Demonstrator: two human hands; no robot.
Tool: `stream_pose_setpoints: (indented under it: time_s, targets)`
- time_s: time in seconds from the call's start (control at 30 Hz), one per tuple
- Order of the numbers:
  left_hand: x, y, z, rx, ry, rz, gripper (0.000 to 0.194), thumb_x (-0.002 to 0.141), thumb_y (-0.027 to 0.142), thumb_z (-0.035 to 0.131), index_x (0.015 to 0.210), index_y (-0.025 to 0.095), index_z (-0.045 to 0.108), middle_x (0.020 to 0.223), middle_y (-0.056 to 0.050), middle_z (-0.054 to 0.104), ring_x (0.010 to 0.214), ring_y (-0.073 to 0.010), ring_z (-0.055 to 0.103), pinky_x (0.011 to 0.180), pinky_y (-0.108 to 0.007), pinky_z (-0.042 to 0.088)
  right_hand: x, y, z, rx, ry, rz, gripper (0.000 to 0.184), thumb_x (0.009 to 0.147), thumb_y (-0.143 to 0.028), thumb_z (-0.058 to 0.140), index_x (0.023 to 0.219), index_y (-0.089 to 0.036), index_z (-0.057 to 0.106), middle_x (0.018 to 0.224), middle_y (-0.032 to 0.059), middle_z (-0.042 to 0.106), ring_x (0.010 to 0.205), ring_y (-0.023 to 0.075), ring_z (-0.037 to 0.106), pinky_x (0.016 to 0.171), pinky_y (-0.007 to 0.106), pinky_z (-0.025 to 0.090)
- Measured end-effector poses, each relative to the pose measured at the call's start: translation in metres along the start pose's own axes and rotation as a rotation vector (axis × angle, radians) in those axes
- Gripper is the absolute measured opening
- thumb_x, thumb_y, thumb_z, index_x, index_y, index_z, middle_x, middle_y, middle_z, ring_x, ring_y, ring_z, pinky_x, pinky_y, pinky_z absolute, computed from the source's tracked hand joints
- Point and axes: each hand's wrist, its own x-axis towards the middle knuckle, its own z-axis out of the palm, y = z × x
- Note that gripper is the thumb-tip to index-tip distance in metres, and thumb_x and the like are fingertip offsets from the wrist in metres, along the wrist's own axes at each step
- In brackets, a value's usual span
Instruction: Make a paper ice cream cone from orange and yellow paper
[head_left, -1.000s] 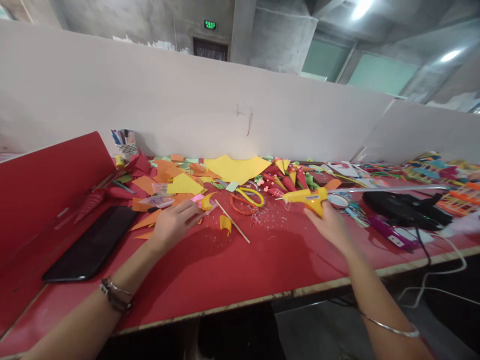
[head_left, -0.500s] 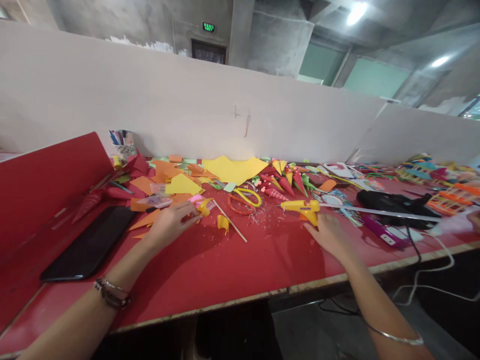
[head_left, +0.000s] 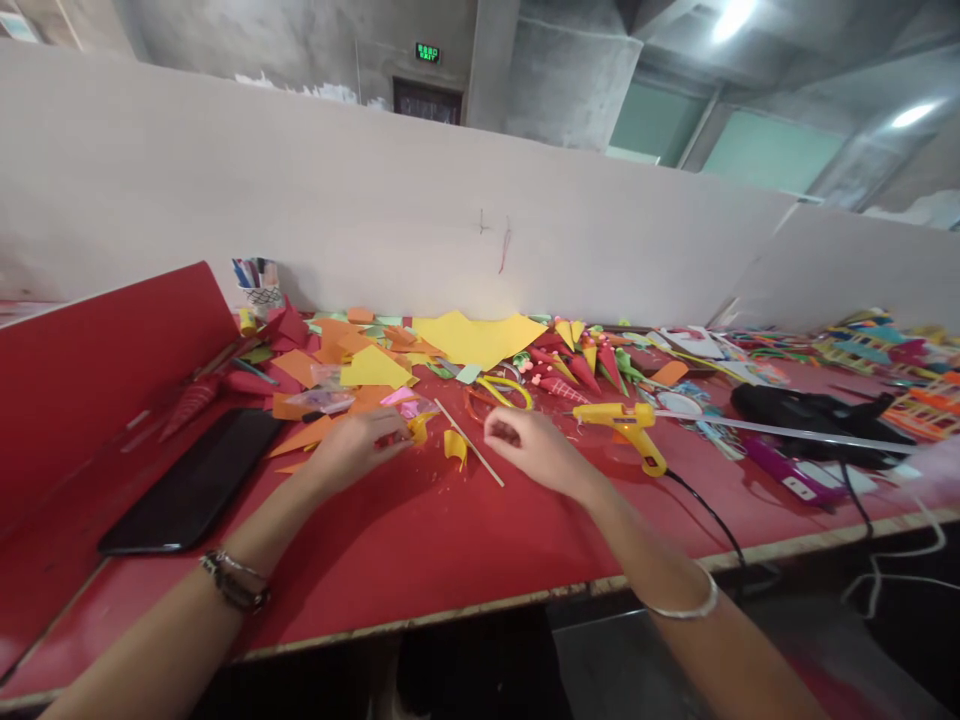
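Note:
My left hand (head_left: 358,448) pinches a curled yellow paper piece (head_left: 418,428) between thumb and fingers, just above the red table. My right hand (head_left: 541,452) is empty, its fingers loosely curled with a gap to the thumb. Between the hands lie a thin wooden stick (head_left: 480,455) and a second curled yellow paper piece (head_left: 455,447). Right of my right hand rests a yellow hot glue gun (head_left: 622,422), with a long clear glue stick (head_left: 780,430) out of its back and a black cord (head_left: 709,505) trailing over the table edge.
A black phone (head_left: 195,482) lies at the left. Behind the hands are paper scraps (head_left: 375,367), yellow-handled scissors (head_left: 517,390) and small red paper cones (head_left: 574,368). A purple power strip (head_left: 795,472) and a black bag (head_left: 817,415) lie at the right. A pen cup (head_left: 260,283) stands by the wall.
My right hand has let go of the glue gun and moved left toward the stick. The gun now rests on the table. My left hand still holds its yellow paper piece.

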Motion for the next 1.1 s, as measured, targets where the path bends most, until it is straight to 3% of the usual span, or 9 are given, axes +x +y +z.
stream_pose_setpoints:
  time_s: [0.17, 0.33, 0.7, 0.87, 0.97, 1.1]
  targets:
    - [0.0, -0.002, 0.0, 0.0, 0.003, -0.013, 0.022, 0.083, 0.031, 0.044, 0.072, 0.016, 0.056, 0.075, -0.002, 0.06, 0.068, -0.0129, 0.054, 0.062, -0.023, 0.04, 0.036, 0.017, 0.016, 0.186, -0.247, -0.063, 0.012, 0.073, -0.015, 0.053, 0.085, -0.016, 0.057, 0.078, 0.0013, 0.059, 0.068, 0.0105, 0.053, 0.061, 0.021, 0.04]
    - [-0.001, 0.001, -0.002, 0.017, 0.01, -0.014, 0.021, 0.082, 0.03, 0.045, 0.073, 0.017, 0.058, 0.074, -0.002, 0.06, 0.065, -0.0126, 0.054, 0.059, -0.023, 0.04, 0.043, 0.025, 0.022, 0.163, -0.292, -0.085, 0.017, 0.073, -0.012, 0.052, 0.088, -0.015, 0.059, 0.082, 0.0027, 0.06, 0.065, 0.01, 0.05, 0.06, 0.022, 0.04]
    - [-0.001, -0.001, 0.0, 0.021, 0.009, -0.025, 0.021, 0.082, 0.032, 0.046, 0.072, 0.017, 0.056, 0.073, -0.002, 0.061, 0.067, -0.0133, 0.056, 0.063, -0.023, 0.041, 0.039, 0.02, 0.048, 0.208, -0.172, -0.091, 0.006, 0.074, -0.016, 0.054, 0.076, -0.015, 0.06, 0.07, -0.0003, 0.057, 0.06, 0.0085, 0.047, 0.056, 0.02, 0.035]
    - [-0.001, -0.001, 0.0, 0.035, 0.015, -0.043, 0.019, 0.082, 0.03, 0.045, 0.073, 0.017, 0.056, 0.075, -0.002, 0.06, 0.067, -0.013, 0.055, 0.062, -0.022, 0.04, 0.037, 0.018, 0.054, 0.223, -0.102, -0.026, 0.015, 0.072, -0.021, 0.056, 0.087, -0.016, 0.055, 0.067, -0.0026, 0.05, 0.056, 0.0079, 0.043, 0.052, 0.019, 0.033]
    - [-0.001, -0.001, -0.001, 0.035, 0.003, -0.062, 0.02, 0.083, 0.031, 0.045, 0.074, 0.017, 0.056, 0.075, -0.001, 0.06, 0.066, -0.0126, 0.054, 0.062, -0.022, 0.039, 0.037, 0.017, 0.057, 0.195, -0.081, -0.056, 0.017, 0.073, -0.018, 0.055, 0.09, -0.016, 0.055, 0.072, -0.0017, 0.049, 0.058, 0.0078, 0.043, 0.054, 0.019, 0.034]
    - [-0.001, -0.001, -0.001, 0.039, -0.007, -0.102, 0.02, 0.082, 0.032, 0.045, 0.074, 0.017, 0.056, 0.075, 0.0, 0.059, 0.065, -0.0122, 0.053, 0.061, -0.022, 0.038, 0.04, 0.019, 0.065, 0.153, -0.048, -0.104, 0.01, 0.073, -0.012, 0.054, 0.08, -0.016, 0.06, 0.07, -0.0011, 0.048, 0.06, 0.008, 0.044, 0.056, 0.019, 0.034]
